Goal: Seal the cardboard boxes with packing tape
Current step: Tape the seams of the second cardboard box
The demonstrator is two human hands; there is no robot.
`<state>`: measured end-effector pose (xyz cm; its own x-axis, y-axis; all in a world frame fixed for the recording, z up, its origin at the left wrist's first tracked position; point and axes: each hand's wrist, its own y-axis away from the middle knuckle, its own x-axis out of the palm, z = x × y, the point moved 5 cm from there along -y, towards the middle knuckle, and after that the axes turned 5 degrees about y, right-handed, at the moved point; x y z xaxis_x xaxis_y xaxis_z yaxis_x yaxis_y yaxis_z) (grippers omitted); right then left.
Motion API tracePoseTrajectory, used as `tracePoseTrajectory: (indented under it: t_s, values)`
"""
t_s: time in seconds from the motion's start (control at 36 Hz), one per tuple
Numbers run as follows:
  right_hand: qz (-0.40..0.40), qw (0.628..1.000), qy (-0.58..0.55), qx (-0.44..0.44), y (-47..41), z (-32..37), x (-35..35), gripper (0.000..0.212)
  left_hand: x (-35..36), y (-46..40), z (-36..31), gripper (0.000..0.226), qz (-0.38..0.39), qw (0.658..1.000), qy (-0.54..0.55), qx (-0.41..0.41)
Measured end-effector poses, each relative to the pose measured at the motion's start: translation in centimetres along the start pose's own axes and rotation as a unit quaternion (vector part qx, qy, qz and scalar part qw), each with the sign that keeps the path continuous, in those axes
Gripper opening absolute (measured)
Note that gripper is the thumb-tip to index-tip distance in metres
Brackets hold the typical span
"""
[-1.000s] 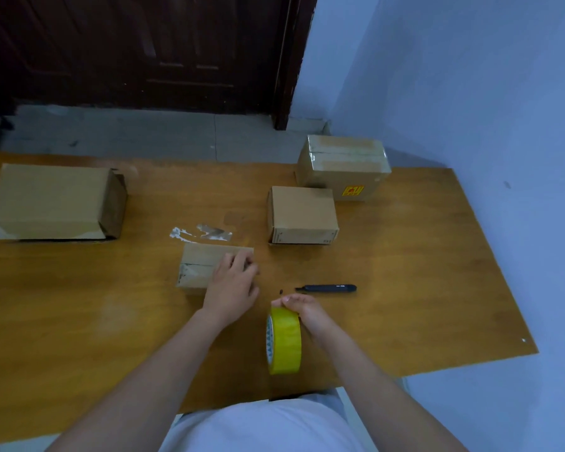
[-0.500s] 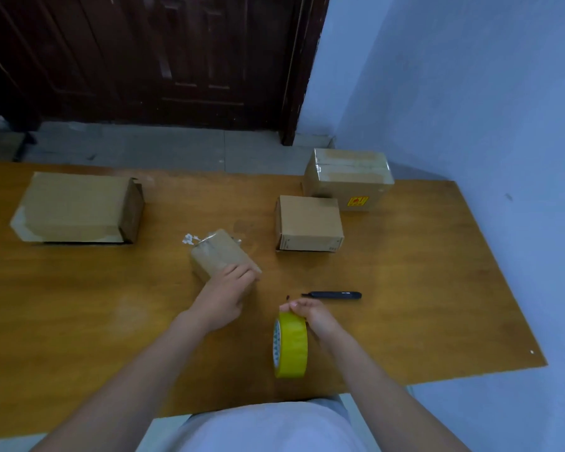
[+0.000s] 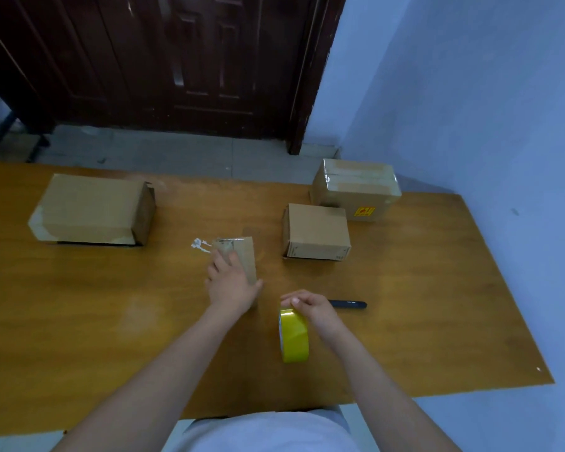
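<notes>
The small cardboard box lies near the middle of the wooden table, and everything else is placed from it. The left hand lies over the box's near end, fingers curled round its left side and thumb along its right edge, holding it. Touching the box's far left corner is a crumpled scrap of clear tape. To the near right of the box, the right hand grips the top of a yellow roll of packing tape, which stands on edge on the table; fingers curl over the roll's upper rim. Just right of that hand lies a dark pen-shaped cutter. Right of the small box sits a medium cardboard box, and beyond that a taped box with a yellow label. Well to the left lies a large cardboard box.
</notes>
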<state>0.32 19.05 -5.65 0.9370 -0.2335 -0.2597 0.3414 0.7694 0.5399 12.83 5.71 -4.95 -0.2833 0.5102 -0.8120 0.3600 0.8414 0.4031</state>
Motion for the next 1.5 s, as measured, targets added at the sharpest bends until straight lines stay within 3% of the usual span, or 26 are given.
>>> tracePoseTrajectory:
  t_s: [0.14,0.39,0.5,0.64,0.78,0.89,1.03,1.11,1.28,1.5]
  values:
    - [0.019,0.997,0.06,-0.038,0.1,0.6,-0.4,0.02,-0.9,-0.8,1.0,0.088,0.023,0.988,-0.09,0.121]
    - [0.047,0.986,0.112,-0.113,0.4,2.7,-1.1,0.021,-1.9,0.3,4.9,0.092,0.143,0.938,-0.121,0.291]
    - [0.064,0.984,0.109,-0.126,0.7,3.6,-1.0,0.022,-1.8,0.5,5.1,0.087,0.135,0.932,-0.122,0.314]
    - [0.075,0.982,0.112,-0.135,1.1,4.5,-0.7,0.022,-2.7,1.1,2.4,0.078,0.043,0.935,0.015,0.352]
    - [0.054,0.986,0.066,-0.145,1.5,5.4,-1.1,0.02,-1.9,3.5,-2.6,0.052,0.146,0.905,0.262,0.302]
    - [0.027,0.988,0.011,-0.152,1.7,6.1,-1.7,0.019,-1.5,4.0,-4.5,0.03,0.105,0.902,0.289,0.303]
    - [-0.061,0.976,0.059,-0.2,1.9,6.7,-2.2,0.019,-1.5,3.8,-4.5,0.031,0.075,0.912,0.297,0.274]
    - [-0.093,0.976,0.019,-0.194,2.1,7.0,-2.0,0.031,-1.5,3.8,-4.4,0.028,0.059,0.917,0.285,0.271]
    - [-0.157,0.961,-0.046,-0.224,3.0,8.1,-1.9,0.033,-1.6,3.7,-4.7,0.022,0.071,0.907,0.32,0.262]
    - [-0.163,0.947,-0.046,-0.273,3.8,8.7,-1.9,0.031,-1.5,3.9,-5.1,0.014,0.116,0.893,0.332,0.281]
